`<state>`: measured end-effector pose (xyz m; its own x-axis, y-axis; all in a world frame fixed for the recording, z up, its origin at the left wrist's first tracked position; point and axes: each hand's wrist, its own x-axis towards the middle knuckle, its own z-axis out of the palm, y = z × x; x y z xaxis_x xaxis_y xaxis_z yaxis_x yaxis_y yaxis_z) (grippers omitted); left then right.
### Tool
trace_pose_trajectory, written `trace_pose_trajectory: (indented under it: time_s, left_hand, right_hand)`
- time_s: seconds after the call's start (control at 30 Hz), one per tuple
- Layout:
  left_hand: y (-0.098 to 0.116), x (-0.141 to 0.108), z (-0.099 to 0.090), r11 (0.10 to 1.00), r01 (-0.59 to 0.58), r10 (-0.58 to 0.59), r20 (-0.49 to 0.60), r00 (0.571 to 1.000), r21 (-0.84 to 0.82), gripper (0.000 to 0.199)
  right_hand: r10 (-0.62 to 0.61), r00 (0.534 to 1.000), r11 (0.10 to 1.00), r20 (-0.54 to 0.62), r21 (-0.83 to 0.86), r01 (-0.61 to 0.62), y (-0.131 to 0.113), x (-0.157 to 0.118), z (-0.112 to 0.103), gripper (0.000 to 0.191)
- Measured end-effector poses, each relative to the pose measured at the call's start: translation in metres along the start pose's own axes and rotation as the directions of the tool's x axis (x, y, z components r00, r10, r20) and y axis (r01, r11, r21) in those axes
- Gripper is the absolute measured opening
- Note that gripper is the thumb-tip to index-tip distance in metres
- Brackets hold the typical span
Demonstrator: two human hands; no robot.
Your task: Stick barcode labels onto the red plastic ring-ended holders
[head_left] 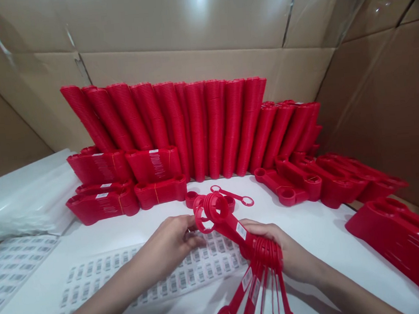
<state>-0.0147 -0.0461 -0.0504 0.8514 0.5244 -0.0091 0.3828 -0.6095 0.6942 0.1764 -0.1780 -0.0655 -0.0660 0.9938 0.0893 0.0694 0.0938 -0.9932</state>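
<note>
Left hand (pixel 180 239): your fingers bent inward, only partly closed, the tips at the left side of the upper red rings (pixel 217 206); whether they grip a ring or merely touch it, you cannot tell from this view.

Right hand (pixel 283 246): your fingers closed on a fanned bunch of red plastic strips (pixel 268 251), gripped at its cluster of rings; the fingers are partly hidden by the bunch.

Bunch, position: between your two hands, above the white table (pixel 311 285); its upper rings lie beside your left fingertips, its middle cluster against your right hand, its lower ends fanned out below. White barcode labels (pixel 241 230) on several strips.

Beneath your left hand: one sheet of barcode labels (pixel 161 275), flat.

Beyond your hands: one loose red strip (pixel 231 195), ringed at both ends, on the table; behind it, tall red stacks (pixel 195 131), standing in a row.
</note>
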Motion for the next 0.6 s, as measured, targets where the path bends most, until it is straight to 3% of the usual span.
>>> trace_pose_trajectory:
  time_s: [0.17, 0.37, 0.6]
  left_hand:
    - [-0.01, 0.0, -0.014, 0.976, 0.095, -0.077, -0.099, 0.992, 0.197, 0.019]
    - [-0.008, 0.001, -0.014, 0.981, 0.071, -0.075, 0.014, 0.997, 0.179, 0.025]
    - [-0.021, 0.0, -0.028, 0.958, 0.133, -0.13, -0.029, 0.991, 0.254, 0.027]
  right_hand:
    - [-0.052, 0.996, 0.994, -0.068, -0.104, 0.045, 0.005, 0.001, -0.014, 0.03]
    - [-0.053, 0.997, 0.99, -0.057, -0.137, 0.045, 0.007, 0.0, -0.02, 0.03]
    - [-0.081, 0.989, 0.963, -0.126, -0.266, 0.045, 0.012, -0.001, -0.035, 0.033]
